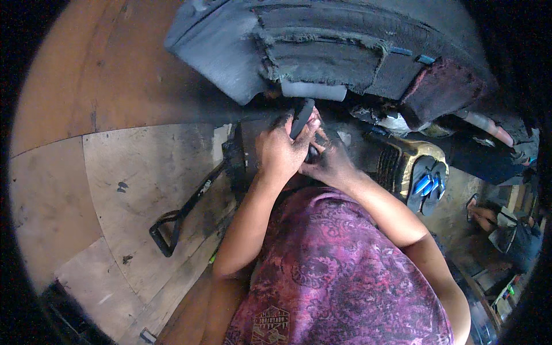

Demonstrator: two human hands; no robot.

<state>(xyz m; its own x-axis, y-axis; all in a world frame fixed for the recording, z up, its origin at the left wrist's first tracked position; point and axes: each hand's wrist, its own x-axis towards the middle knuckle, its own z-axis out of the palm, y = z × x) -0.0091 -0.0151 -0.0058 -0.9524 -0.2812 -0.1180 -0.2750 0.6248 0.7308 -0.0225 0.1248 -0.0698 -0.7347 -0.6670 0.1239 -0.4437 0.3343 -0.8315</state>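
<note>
Both my hands are together in front of my chest, close to the front edge of a padded, cloth-covered bench. My left hand (279, 146) is closed round a dark oblong piece (303, 118) with a rounded end, which sticks up from between the hands. My right hand (333, 161) presses in from the other side, its fingers bent against the same piece. Dark smudges cover the fingers of both hands. The lower part of the piece is hidden by the hands, and its exact kind cannot be made out.
Just beyond my hands lies a pale roll (313, 91) beneath the frayed grey cloth (328, 60). A dark red cloth (443, 89) hangs at right. Black flip-flops with blue straps (425, 183) rest to my right. A black looped handle (167, 230) stands left. Another person (506, 236) is at far right.
</note>
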